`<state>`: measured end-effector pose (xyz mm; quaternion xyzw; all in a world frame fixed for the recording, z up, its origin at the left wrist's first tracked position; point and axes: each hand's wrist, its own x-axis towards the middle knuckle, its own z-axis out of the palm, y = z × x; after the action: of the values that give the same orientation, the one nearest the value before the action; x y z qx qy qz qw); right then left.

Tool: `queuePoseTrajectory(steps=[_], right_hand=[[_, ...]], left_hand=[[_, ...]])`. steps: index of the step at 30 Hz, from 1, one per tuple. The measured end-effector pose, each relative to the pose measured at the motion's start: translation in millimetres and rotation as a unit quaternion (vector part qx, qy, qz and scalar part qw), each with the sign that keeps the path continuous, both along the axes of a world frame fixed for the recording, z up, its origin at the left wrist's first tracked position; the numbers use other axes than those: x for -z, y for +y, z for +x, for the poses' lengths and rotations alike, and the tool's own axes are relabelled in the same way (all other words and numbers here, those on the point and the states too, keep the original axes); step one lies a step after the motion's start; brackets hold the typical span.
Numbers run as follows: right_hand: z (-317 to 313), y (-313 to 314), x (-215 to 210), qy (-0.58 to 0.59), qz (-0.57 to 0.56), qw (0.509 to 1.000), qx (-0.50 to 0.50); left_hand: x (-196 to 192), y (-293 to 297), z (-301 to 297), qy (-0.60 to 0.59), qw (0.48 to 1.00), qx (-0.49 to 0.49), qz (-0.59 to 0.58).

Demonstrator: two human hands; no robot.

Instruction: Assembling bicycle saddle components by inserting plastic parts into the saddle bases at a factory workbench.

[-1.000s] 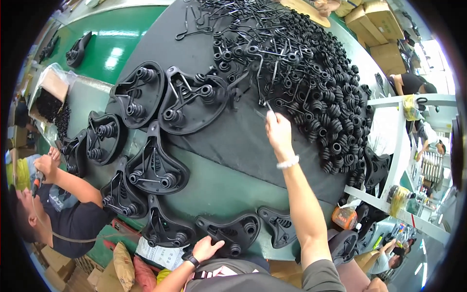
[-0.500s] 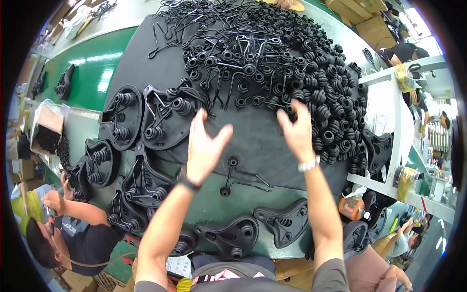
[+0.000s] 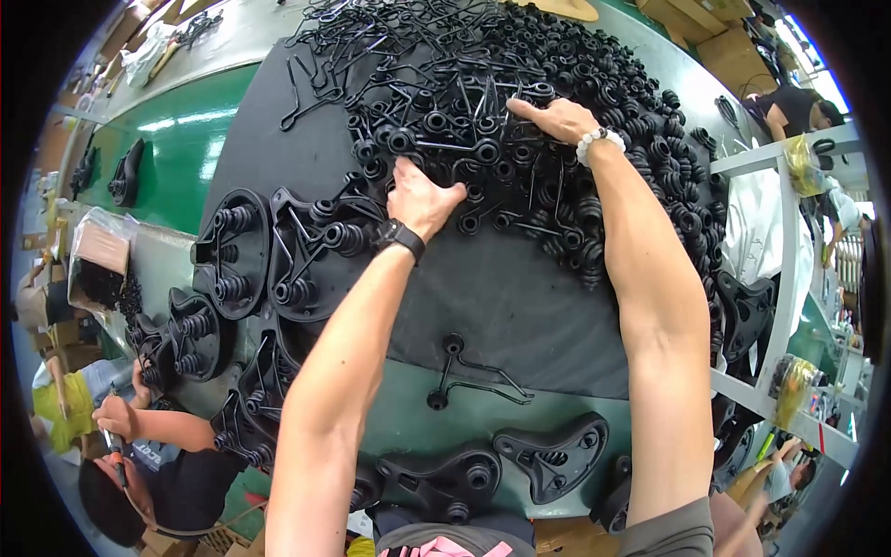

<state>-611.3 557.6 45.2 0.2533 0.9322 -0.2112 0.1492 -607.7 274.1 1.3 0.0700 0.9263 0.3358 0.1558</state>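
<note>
My left hand (image 3: 423,199) reaches to the near edge of a heap of black bent-wire frames (image 3: 436,144) with ribbed coil-like ends. Its thumb stands apart from the fingers, whose tips meet the heap. Deeper in and to the right, my right hand (image 3: 562,121) lies over the frames, thumb stretched left; its other fingers are mostly hidden beneath the palm. One separate bent-wire frame (image 3: 484,382) with two round ends lies near me on the table. Black saddle-shaped bases (image 3: 232,255) with coiled parts fitted stand left of my left hand.
Loose black ribbed coil pieces (image 3: 640,130) are heaped at the far right, with thin bent wires (image 3: 362,46) at the far left. More saddle bases (image 3: 552,455) line the near edge. A white metal rack (image 3: 789,269) stands right. A co-worker (image 3: 162,455) works at the lower left.
Both hands have moved forward into the heap; the right has also swung inward over the frames. The view has shifted slightly. The separate wire frame still lies on the table.
</note>
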Motion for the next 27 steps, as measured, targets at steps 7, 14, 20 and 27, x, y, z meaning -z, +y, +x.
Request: queuePoseTrajectory(steps=[7, 14, 20, 27], right_hand=[[28, -14, -20, -0.006, 0.020, 1.000, 0.011], [105, -56, -58, 0.010, 0.090, 0.996, 0.019], [216, -127, -65, 0.097, 0.165, 0.982, -0.005], [315, -176, -52, 0.200, 0.082, 0.975, 0.041]], left_hand=[[0, -11, 20, -0.042, 0.989, -0.030, 0.137], [5, -12, 74, -0.108, 0.951, -0.055, 0.284], [-19, -58, 176, -0.152, 0.966, -0.081, 0.192], [-38, -139, 259, -0.098, 0.994, -0.031, 0.045]])
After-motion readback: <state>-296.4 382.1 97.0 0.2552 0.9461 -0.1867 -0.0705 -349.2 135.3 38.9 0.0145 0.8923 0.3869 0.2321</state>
